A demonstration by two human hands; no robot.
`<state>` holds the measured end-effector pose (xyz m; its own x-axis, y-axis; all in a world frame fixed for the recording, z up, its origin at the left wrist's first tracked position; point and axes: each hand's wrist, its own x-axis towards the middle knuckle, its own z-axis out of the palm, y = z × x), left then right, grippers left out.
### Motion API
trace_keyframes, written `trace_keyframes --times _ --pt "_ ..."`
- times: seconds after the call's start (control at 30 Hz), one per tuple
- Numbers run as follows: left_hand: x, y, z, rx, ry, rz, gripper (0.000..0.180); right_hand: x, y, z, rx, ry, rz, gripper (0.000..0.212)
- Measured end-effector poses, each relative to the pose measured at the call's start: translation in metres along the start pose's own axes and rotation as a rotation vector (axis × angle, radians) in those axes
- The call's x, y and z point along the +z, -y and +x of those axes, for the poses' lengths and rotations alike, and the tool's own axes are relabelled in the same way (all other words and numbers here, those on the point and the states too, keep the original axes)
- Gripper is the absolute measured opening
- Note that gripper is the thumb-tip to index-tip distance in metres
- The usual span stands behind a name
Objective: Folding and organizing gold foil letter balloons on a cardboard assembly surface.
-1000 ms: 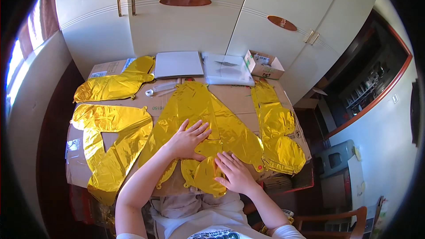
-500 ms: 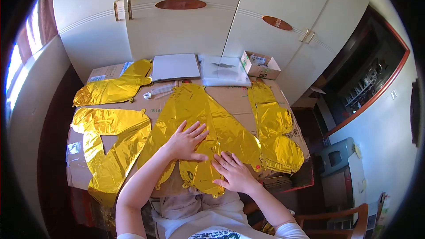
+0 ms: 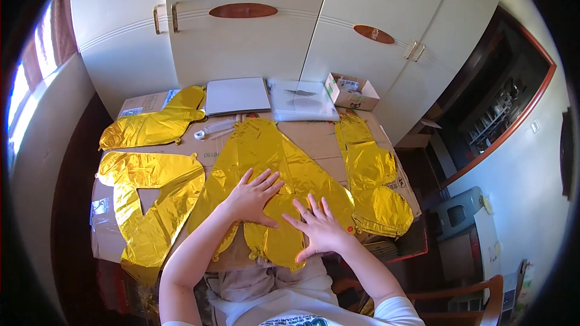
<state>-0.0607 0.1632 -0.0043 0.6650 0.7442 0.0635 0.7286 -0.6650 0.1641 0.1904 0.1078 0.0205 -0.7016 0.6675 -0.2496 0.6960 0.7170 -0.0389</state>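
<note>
A large flat gold foil balloon point(image 3: 260, 151), uninflated, lies in the middle of the table under both my hands. My left hand point(image 3: 251, 199) rests on its centre, palm down with fingers spread. Just to the right and nearer me, my right hand point(image 3: 318, 227) is over its near part, fingers spread wide; whether that palm touches the foil I cannot tell. More flat gold foil balloons lie around it: one with an opening point(image 3: 154, 169) on the left, a narrower one point(image 3: 148, 128) at the far left, and a bumpy-edged one point(image 3: 374, 175) on the right.
Flattened cardboard point(image 3: 320, 133) covers the table. Along its back stand a white stack of sheets point(image 3: 237, 95), a clear plastic pack point(image 3: 302, 101) and a small open box point(image 3: 352, 92). A white ribbon roll point(image 3: 200, 135) and clear straws point(image 3: 219, 127) lie nearby. Behind are cream cabinets point(image 3: 241, 42).
My right hand has shifted slightly right, its fingers spreading wider and pointing more away from me. My left hand stays nearly in place, its thumb a little lower.
</note>
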Motion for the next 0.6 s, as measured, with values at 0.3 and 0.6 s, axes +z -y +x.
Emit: trace_keyframes --times 0.3,0.6 --pt "0.001 0.001 0.0 0.0 -0.013 -0.002 0.117 -0.001 0.0 -0.001 -0.022 0.026 -0.012 0.127" --pt "0.003 0.001 0.0 -0.008 -0.018 0.014 0.117 0.02 0.002 -0.036 -0.167 -0.134 0.037 0.092"
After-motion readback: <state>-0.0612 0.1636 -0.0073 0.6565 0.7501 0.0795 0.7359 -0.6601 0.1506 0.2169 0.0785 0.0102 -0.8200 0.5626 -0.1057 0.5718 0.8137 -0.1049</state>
